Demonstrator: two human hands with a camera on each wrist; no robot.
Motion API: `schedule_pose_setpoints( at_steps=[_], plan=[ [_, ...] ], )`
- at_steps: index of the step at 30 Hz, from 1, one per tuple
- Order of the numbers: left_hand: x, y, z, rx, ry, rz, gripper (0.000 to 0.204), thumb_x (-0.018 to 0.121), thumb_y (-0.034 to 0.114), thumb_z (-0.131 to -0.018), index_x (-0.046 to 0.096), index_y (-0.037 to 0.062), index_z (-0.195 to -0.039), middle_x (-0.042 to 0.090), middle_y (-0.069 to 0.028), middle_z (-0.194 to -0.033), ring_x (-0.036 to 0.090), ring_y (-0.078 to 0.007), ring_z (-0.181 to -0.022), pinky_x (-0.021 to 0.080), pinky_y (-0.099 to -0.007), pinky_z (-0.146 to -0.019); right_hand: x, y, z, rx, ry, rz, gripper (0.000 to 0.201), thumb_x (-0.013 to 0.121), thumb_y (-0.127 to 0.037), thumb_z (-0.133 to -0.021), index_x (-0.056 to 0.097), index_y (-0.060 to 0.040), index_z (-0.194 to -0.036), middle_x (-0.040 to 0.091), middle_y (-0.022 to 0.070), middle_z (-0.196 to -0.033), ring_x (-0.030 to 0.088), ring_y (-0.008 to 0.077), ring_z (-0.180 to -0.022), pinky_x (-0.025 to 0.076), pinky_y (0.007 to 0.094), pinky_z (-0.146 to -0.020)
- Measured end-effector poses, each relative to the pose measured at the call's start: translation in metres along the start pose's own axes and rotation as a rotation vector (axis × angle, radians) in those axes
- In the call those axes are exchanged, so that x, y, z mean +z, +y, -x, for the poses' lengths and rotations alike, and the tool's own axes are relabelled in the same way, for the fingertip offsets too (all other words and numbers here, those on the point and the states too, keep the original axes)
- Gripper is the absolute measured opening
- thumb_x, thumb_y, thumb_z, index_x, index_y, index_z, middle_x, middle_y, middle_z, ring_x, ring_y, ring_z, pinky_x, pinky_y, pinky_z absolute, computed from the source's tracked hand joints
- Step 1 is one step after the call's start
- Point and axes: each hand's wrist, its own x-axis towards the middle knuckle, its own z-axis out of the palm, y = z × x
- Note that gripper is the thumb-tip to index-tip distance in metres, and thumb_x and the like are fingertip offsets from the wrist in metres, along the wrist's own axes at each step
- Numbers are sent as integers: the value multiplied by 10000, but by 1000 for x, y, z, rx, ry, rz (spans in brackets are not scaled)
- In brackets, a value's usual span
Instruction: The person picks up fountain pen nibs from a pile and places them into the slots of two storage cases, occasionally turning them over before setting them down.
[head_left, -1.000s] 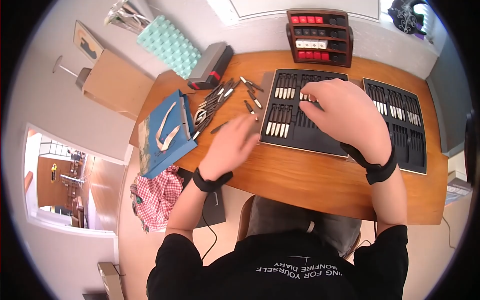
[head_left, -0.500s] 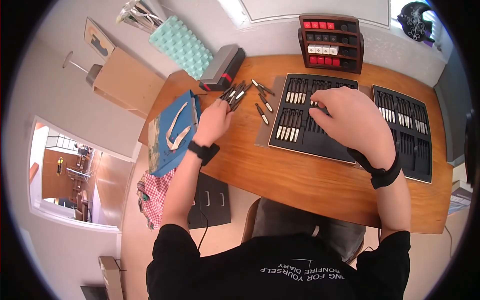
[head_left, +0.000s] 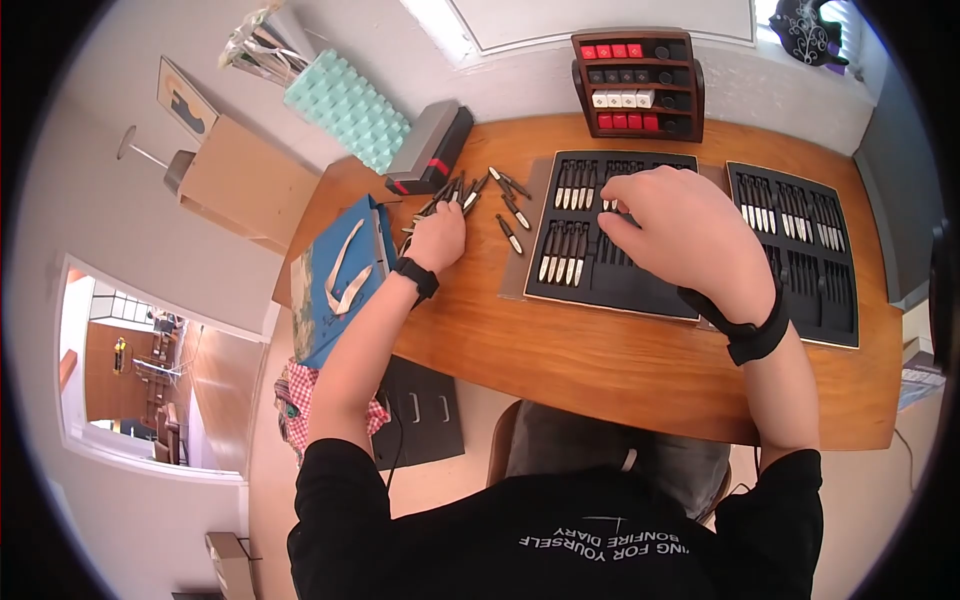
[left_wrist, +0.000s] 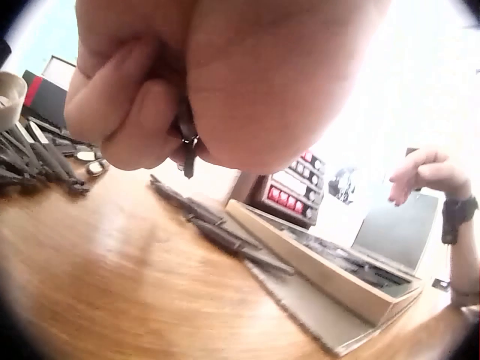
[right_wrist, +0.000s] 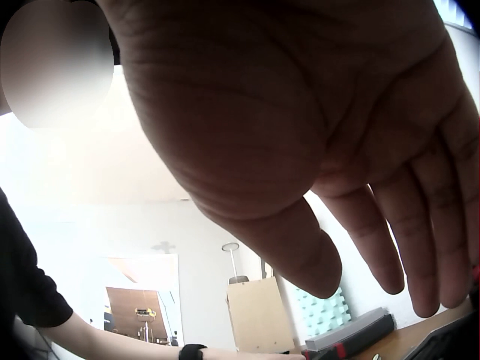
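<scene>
My left hand (head_left: 440, 238) reaches over a pile of slim dark pieces with pale ends (head_left: 470, 200) at the left of the table. In the left wrist view, its curled fingers and thumb pinch a slim dark piece (left_wrist: 187, 154), mostly hidden by the hand. My right hand (head_left: 690, 225) hovers over a black slotted tray (head_left: 630, 280), with nothing between its loosely extended fingers (right_wrist: 416, 247). Rows of the same slim pieces (head_left: 565, 252) lie in that tray's slots, some covered by the right hand.
A second black tray (head_left: 835, 310) stands at the right, partly filled. Several loose slim pieces (head_left: 510, 238) lie between pile and tray. Left of the pile is a blue bag (head_left: 375, 295); behind it, a grey box (head_left: 430, 150). A small wooden rack (head_left: 640, 85) stands at the back.
My left hand has moved from beside the tray leftward and back to the pile, where its fingers are now curled. My right hand stays over the tray. The head view shifts slightly.
</scene>
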Motion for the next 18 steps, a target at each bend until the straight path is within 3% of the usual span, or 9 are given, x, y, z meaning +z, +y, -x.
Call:
schedule_pose_setpoints(
  at_steps=[4,7,11,13,14,16,17,18],
  plan=[
    [-9,-1,1,16,-63,13,201,452,142,-913,488,-38,-994,613,-205,-899,668,-350,-722,551,-427,-603,0,0,-1,16,-17,-15,225,597,-211,-856,676,-12,-926,673,150,-809,644,326,-839,507,412,-765],
    [-19,0,6,-33,-162,267,299,428,216,-946,452,-64,-1047,635,-246,-929,638,-438,-756,526,-507,-675,2,4,0,-25,38,-18,221,593,-202,-853,675,-9,-921,669,150,-787,647,326,-800,512,410,-746],
    [-46,7,16,-69,-156,550,256,401,219,-978,459,-31,-974,617,-256,-879,605,-435,-724,469,-505,-663,3,4,-3,-3,18,-32,215,587,-188,-849,672,-2,-915,665,151,-768,649,329,-767,515,409,-723],
    [-48,12,24,0,55,867,239,389,224,-1000,454,8,-920,563,-150,-707,544,-318,-578,437,-420,-603,5,3,-6,13,-6,-35,206,578,-173,-844,670,4,-894,662,151,-754,650,333,-750,516,409,-711],
    [-56,19,30,3,55,865,239,389,224,-1000,454,8,-920,563,-150,-707,544,-318,-578,437,-420,-603,6,3,-7,15,-3,-36,206,578,-173,-844,670,4,-894,662,151,-754,650,333,-750,516,409,-711],
    [-83,41,46,-150,-78,1423,232,387,230,-1010,439,43,-884,440,-36,-637,418,-173,-510,374,-290,-537,11,5,-9,-12,10,-118,224,584,-172,-855,659,11,-959,675,152,-797,657,322,-776,518,392,-711],
    [-102,51,52,-85,-170,1541,242,368,249,-1018,423,77,-858,377,19,-650,328,-80,-500,279,-229,-478,15,7,-12,-9,8,-116,224,584,-172,-855,659,11,-959,675,152,-797,657,322,-776,518,392,-711],
    [-109,61,58,-83,-172,1545,242,368,249,-1018,423,77,-858,377,19,-650,328,-80,-500,279,-229,-478,22,10,-15,-36,42,-273,249,588,-172,-861,641,13,-1018,681,150,-830,662,305,-779,519,378,-709]
  ],
)
